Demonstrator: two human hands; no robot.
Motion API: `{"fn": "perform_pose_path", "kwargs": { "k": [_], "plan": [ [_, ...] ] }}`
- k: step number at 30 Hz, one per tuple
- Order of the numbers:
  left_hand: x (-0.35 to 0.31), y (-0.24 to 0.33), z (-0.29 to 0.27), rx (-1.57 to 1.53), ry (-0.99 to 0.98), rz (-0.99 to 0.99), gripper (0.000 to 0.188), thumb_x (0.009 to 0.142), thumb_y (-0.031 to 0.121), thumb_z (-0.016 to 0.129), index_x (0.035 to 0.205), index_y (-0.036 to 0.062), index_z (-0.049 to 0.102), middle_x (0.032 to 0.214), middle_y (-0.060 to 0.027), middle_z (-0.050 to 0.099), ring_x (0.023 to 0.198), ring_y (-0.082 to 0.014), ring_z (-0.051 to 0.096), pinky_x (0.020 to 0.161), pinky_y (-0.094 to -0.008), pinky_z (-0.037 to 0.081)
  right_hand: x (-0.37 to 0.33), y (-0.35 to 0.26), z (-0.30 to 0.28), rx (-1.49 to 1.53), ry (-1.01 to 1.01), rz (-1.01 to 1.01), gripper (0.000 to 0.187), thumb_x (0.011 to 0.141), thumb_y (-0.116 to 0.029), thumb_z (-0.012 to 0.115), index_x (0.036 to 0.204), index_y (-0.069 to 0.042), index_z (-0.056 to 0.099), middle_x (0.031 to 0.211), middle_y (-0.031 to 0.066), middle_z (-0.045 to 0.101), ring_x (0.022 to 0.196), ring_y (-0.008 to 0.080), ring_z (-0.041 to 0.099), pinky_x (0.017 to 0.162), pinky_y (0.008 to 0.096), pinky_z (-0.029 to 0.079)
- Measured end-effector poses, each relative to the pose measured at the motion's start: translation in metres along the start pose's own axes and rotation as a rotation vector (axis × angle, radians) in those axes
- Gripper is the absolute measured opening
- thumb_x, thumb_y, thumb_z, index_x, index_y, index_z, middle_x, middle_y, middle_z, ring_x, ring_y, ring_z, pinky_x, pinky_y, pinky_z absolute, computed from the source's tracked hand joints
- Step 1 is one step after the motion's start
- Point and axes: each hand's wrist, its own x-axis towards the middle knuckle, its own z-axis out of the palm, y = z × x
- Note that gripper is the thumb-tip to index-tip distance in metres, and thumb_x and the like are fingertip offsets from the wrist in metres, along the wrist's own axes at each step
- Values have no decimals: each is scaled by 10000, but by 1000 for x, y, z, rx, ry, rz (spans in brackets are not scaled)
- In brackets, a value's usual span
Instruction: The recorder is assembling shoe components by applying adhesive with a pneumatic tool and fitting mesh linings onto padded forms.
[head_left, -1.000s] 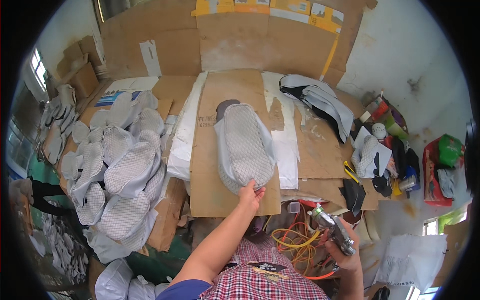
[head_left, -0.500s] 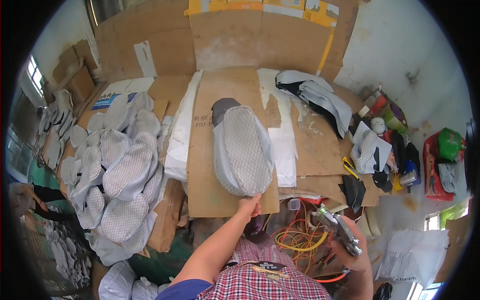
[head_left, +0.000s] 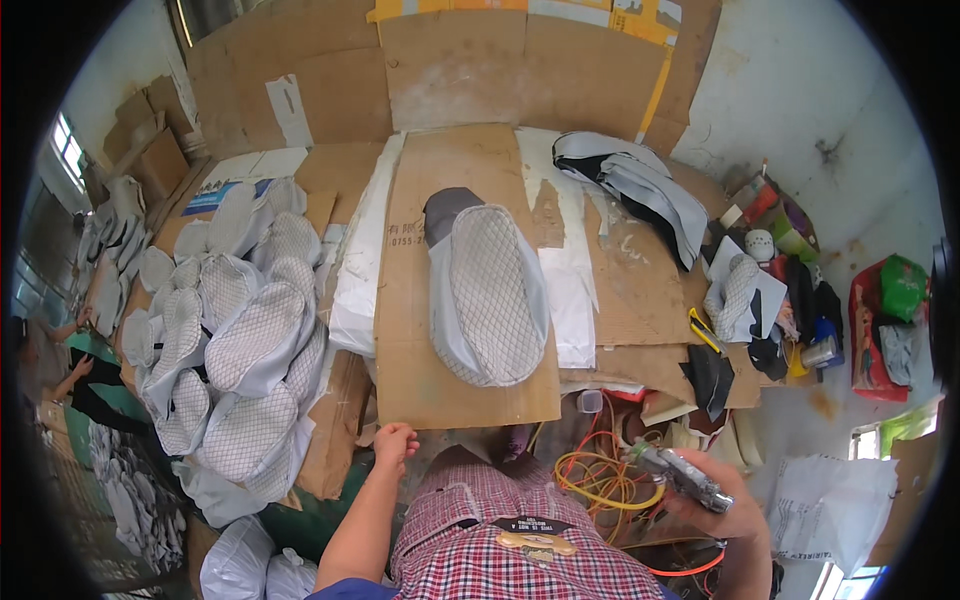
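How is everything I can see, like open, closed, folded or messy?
Left hand: curled shut, nothing visible in it.
Right hand: closed around the spray gun.
Spray gun: held, tilted, no spray visible.
Middle shoe: unheld, quilted side up on cardboard.
Shoe pile: heaped, overlapping.
Cutter: lying down, blade too small to tell.
Hoses: looped, tangled.

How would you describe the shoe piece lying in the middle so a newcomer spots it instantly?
Find the workbench, then the long cardboard sheet at its centre. On it lies a pale grey shoe piece with a diamond pattern. Unlike similar pieces heaped to the left, it lies alone, a dark grey flap at its far end.
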Motion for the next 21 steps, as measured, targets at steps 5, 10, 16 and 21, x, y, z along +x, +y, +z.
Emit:
{"fn": "perform_pose_path", "kwargs": {
  "k": [5, 10, 16, 21],
  "plan": [
    [-12, 28, 64, -46, -287, 127, 122, 785, 133, 572, 875, 51, 586, 725, -44, 610, 560, -120, 575, 472, -226, 456, 16, 1, 10, 242, 93, -31, 513, 724, 1, 637, 1204, 0, 460, 864, 54, 591, 730, 91, 537, 667, 237, 437],
    [-25, 49, 146, -1, -308, 109, 169, 805, 202, 601, 834, 37, 578, 709, -40, 596, 517, -117, 553, 432, -235, 438, 12, -5, 0, 286, 264, 20, 481, 736, -18, 628, 1189, 9, 468, 876, 39, 574, 768, 93, 514, 709, 235, 420],
    [-30, 57, 176, -33, -161, 46, 196, 815, 227, 605, 736, 61, 535, 673, -28, 573, 443, -106, 523, 369, -222, 398, 6, 11, -3, 49, 83, -54, 484, 716, -4, 628, 1179, 3, 486, 827, 30, 594, 703, 73, 530, 634, 211, 428],
    [-36, 68, 180, -176, -148, 103, 165, 833, 179, 580, 727, 67, 522, 661, -26, 564, 447, -107, 529, 369, -220, 398, 20, -4, 6, 408, 339, -81, 508, 711, 35, 607, 1197, 5, 460, 799, 33, 573, 704, 81, 529, 647, 209, 425]
  ]
}}
